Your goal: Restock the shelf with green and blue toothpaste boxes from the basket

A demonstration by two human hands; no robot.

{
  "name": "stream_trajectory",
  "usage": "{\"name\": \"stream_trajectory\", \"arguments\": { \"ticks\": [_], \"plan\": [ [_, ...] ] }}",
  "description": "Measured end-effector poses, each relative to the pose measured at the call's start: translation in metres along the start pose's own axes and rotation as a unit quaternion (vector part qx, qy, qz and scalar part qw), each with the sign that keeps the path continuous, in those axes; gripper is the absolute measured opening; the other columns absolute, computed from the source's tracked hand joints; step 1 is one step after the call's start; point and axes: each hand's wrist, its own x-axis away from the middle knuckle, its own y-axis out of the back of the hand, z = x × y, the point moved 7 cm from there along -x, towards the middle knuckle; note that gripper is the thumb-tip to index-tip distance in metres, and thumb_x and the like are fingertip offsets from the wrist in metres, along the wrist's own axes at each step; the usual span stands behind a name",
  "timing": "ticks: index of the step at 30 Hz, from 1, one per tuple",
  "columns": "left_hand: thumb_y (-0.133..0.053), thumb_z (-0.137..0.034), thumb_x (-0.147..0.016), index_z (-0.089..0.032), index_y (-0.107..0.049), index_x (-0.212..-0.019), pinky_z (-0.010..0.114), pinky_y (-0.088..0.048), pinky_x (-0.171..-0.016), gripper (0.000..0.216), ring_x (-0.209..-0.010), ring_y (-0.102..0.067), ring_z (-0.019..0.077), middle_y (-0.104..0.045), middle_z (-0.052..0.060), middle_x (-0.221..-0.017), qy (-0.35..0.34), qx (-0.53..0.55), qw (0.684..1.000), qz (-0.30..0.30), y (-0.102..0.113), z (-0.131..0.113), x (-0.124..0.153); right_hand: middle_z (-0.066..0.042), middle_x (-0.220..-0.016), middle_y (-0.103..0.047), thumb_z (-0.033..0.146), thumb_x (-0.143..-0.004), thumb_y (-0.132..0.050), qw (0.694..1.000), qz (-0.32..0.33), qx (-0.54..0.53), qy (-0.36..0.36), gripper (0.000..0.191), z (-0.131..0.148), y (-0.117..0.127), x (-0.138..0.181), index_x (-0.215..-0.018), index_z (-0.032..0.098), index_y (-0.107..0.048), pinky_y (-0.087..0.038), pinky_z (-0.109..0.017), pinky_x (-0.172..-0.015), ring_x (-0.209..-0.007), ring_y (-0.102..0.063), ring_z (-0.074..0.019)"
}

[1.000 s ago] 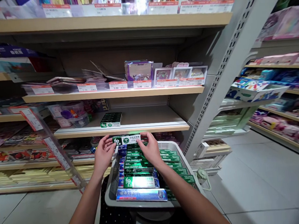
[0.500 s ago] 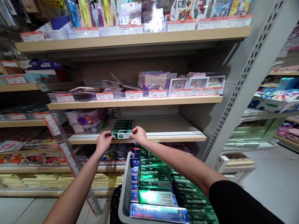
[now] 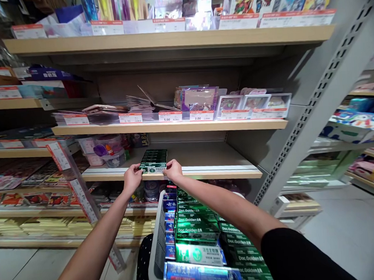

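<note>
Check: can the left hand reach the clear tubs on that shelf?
Probably yes: the clear tubs sit just left of the left hand on the same shelf, nothing between. It grips the green box though, so must release it first.

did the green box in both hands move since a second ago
Yes. The green box went up from over the basket to the front edge of the shelf, by the stack; left hand and right hand hold its ends.
</note>
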Motion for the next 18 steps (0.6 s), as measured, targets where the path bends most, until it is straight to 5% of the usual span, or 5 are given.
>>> {"name": "stream_trajectory", "arguments": {
  "ticks": [18],
  "plan": [
    [-0.065,-0.019,-0.077,-0.014,-0.066,-0.099,0.030,-0.052,-0.084,0.022,-0.092,-0.069,0.0226,-0.074,0.010,-0.097,0.004,-0.020,1.000,-0.008,-0.016,0.005,-0.031,-0.007,-0.091,-0.068,0.013,-0.063,-0.072,0.999,-0.003,0.011,-0.035,0.020,-0.009,-0.009,-0.033,-0.078,0.019,-0.061,-0.051,-0.029,-0.077,-0.088,-0.066,-0.0224]
  ]
}}
